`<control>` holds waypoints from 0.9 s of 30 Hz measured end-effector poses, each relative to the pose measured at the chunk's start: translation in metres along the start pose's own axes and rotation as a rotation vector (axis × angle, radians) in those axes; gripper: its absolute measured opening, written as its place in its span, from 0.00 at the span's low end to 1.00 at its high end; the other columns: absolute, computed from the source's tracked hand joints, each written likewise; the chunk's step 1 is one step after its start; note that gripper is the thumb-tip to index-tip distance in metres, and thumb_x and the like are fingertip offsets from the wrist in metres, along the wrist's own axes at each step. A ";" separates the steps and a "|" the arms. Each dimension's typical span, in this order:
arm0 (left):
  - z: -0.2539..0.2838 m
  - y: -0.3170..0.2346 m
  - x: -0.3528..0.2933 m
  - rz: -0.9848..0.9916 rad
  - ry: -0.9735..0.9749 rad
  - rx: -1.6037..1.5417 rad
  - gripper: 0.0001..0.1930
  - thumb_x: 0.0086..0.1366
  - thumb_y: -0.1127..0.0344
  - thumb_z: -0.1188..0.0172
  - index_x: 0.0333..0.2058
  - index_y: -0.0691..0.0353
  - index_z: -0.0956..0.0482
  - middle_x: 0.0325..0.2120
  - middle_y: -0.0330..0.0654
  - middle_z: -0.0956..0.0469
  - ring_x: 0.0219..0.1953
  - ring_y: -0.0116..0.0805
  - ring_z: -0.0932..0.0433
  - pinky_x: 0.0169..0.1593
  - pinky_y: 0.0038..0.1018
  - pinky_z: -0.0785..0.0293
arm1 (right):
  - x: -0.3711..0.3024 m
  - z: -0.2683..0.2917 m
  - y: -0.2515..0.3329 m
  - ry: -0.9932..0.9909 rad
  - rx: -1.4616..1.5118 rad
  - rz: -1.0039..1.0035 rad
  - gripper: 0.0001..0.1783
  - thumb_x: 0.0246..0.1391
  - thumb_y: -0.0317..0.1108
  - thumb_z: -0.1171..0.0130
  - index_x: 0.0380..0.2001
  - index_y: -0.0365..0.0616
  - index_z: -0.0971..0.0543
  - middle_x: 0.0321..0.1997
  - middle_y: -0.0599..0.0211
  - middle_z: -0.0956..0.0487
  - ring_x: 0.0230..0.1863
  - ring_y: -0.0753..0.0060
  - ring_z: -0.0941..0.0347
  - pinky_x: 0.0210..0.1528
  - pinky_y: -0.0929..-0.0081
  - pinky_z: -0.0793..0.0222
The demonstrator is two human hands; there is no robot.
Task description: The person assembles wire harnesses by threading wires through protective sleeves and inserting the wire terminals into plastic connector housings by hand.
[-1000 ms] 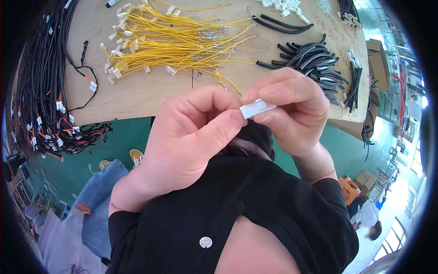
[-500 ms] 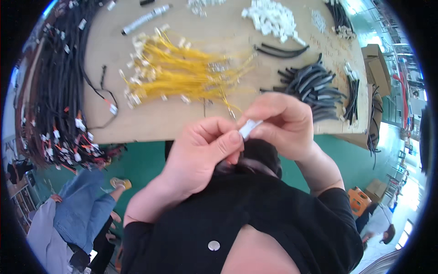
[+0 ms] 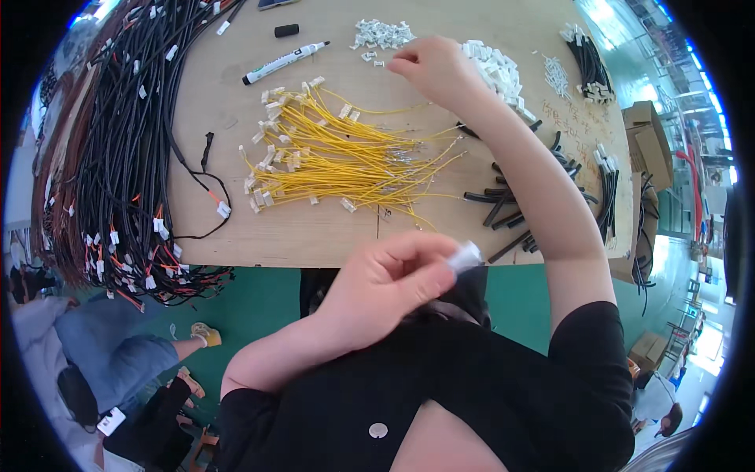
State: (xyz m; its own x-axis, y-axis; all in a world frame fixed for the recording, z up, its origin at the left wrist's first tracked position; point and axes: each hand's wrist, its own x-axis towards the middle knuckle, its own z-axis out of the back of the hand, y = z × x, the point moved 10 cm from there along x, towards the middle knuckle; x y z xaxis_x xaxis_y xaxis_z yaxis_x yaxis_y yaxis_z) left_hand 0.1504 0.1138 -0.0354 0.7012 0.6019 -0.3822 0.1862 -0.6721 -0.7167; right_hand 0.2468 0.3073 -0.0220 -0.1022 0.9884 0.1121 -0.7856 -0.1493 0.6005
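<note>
My left hand [image 3: 377, 291] is closed in a pinch in front of the table's near edge. Between its thumb and forefinger is a white plastic connector housing [image 3: 466, 256], its outer end sticking out to the right. My right hand [image 3: 437, 72] reaches far over the table, fingertips bent together beside a few loose white clips [image 3: 379, 64]. Just beyond lies a pile of small white clips [image 3: 381, 35]. Whether the right fingertips hold anything cannot be made out. A heap of larger white connector housings [image 3: 497, 72] lies to the right, partly behind my right hand and forearm.
Yellow wires with white connectors [image 3: 338, 153] spread across the table's middle. Black tubing pieces [image 3: 503, 208] lie under my right forearm. A marker [image 3: 285, 63] and its black cap [image 3: 287, 31] lie at the back. Black cable harnesses [image 3: 118, 157] hang over the left side. Someone sits at lower left.
My right hand has left the white connector housing and moved far up to the small clips. My left hand keeps the housing, slightly lower and farther right.
</note>
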 end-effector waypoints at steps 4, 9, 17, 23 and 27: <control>-0.018 -0.015 -0.005 -0.118 0.151 0.323 0.08 0.53 0.74 0.46 0.34 0.66 0.30 0.28 0.35 0.30 0.29 0.18 0.34 0.35 0.14 0.37 | 0.022 -0.029 -0.004 -0.034 -0.345 -0.014 0.13 0.43 0.41 0.50 0.24 0.42 0.24 0.23 0.57 0.26 0.28 0.57 0.30 0.33 0.67 0.35; -0.017 -0.020 -0.008 -0.199 0.146 0.406 0.09 0.53 0.75 0.47 0.35 0.65 0.32 0.27 0.35 0.31 0.29 0.17 0.35 0.34 0.14 0.38 | 0.030 -0.033 -0.001 -0.083 -0.429 0.050 0.13 0.42 0.40 0.50 0.21 0.40 0.25 0.24 0.58 0.26 0.30 0.56 0.30 0.34 0.66 0.34; 0.032 -0.066 -0.001 -0.472 -0.238 0.499 0.11 0.53 0.75 0.47 0.37 0.65 0.32 0.24 0.40 0.27 0.22 0.18 0.32 0.27 0.14 0.36 | -0.007 -0.002 -0.004 -0.102 0.205 -0.006 0.09 0.42 0.31 0.52 0.26 0.38 0.25 0.18 0.68 0.28 0.21 0.76 0.32 0.27 0.82 0.36; 0.059 -0.022 0.011 -0.173 -0.215 -0.241 0.07 0.55 0.71 0.48 0.33 0.64 0.32 0.25 0.42 0.27 0.23 0.24 0.28 0.28 0.18 0.30 | -0.127 0.018 0.058 -0.030 0.802 0.014 0.08 0.43 0.20 0.54 0.29 0.33 0.28 0.24 0.67 0.31 0.22 0.83 0.36 0.27 0.88 0.40; 0.046 -0.005 0.015 -0.062 -0.160 -0.447 0.05 0.55 0.69 0.49 0.31 0.62 0.32 0.24 0.39 0.28 0.26 0.27 0.26 0.31 0.21 0.29 | -0.159 0.033 0.064 -0.153 0.678 0.136 0.11 0.37 0.14 0.49 0.29 0.35 0.27 0.32 0.62 0.30 0.34 0.74 0.34 0.34 0.84 0.38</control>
State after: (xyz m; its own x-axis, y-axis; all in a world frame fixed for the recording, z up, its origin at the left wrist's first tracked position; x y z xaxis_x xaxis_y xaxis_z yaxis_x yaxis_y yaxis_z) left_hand 0.1287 0.1460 -0.0641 0.5714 0.6822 -0.4563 0.5268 -0.7312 -0.4335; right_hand 0.2327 0.1395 0.0243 -0.0463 0.9523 0.3016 -0.2141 -0.3044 0.9282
